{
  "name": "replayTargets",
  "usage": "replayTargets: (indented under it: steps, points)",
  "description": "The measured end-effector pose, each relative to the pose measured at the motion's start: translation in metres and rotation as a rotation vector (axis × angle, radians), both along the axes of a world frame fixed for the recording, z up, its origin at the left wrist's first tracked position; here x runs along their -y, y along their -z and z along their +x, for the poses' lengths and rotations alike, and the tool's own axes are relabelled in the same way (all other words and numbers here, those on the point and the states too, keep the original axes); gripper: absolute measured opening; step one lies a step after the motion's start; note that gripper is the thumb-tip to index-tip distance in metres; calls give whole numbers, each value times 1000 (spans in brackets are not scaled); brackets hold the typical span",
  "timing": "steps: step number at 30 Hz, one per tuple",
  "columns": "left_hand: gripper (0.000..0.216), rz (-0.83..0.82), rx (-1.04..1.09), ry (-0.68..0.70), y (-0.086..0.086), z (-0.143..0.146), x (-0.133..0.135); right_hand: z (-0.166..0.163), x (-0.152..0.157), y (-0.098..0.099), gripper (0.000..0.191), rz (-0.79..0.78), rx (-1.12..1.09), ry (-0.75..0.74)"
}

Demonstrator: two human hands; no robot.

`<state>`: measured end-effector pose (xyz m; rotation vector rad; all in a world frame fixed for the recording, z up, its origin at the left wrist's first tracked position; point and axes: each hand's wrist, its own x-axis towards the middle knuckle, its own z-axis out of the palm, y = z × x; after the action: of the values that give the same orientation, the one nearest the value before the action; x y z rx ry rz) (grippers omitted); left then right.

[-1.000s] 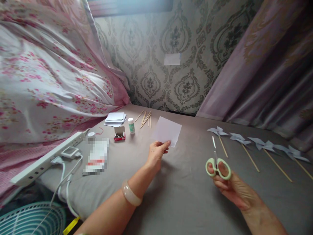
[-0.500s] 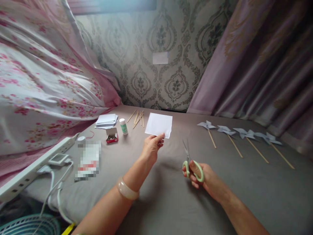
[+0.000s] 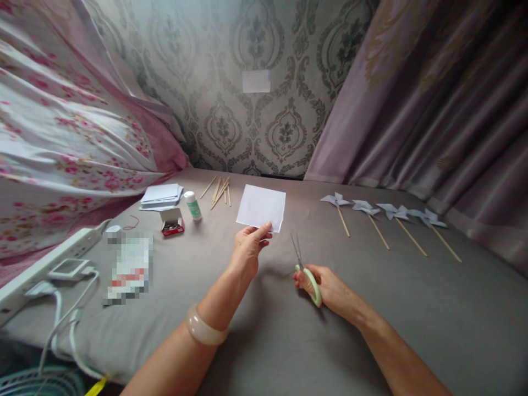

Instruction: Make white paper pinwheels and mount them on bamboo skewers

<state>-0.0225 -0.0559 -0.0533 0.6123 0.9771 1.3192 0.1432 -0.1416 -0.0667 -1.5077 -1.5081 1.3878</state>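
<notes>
My left hand pinches the lower edge of a square white sheet of paper between thumb and fingers, holding it up above the grey cloth. A pale bangle sits on that wrist. To the right, my right hand grips a pair of scissors with light green handles. Their slim metal blades point up and away from me, slightly parted. The blades are apart from the paper, a short way to its lower right.
Pinwheels on sticks lie in a row at the right. At the left are a paper stack, a glue bottle, a small red box, loose wooden sticks, a blurred packet and a power strip with cables.
The view has shifted, so most things appear further left and a little higher. The scissors have turned more edge-on and their blades look closer together. Both hands keep their hold.
</notes>
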Motion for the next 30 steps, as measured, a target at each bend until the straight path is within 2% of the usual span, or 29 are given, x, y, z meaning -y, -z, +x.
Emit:
replayTargets:
  steps: [7, 17, 24, 30]
  points:
    - [36, -21, 19, 72, -8, 1, 13, -11, 4, -13, 59, 46, 92, -18]
    - [29, 1, -39, 165, -5, 8, 23, -11, 7, -9, 59, 70, 97, -2]
    - [27, -3, -56, 164, -2, 9, 22, -8, 6, -6, 56, 35, 85, 21]
    - [26, 12, -63, 163, -4, 10, 24, -9, 7, -12, 51, 0, 98, 54]
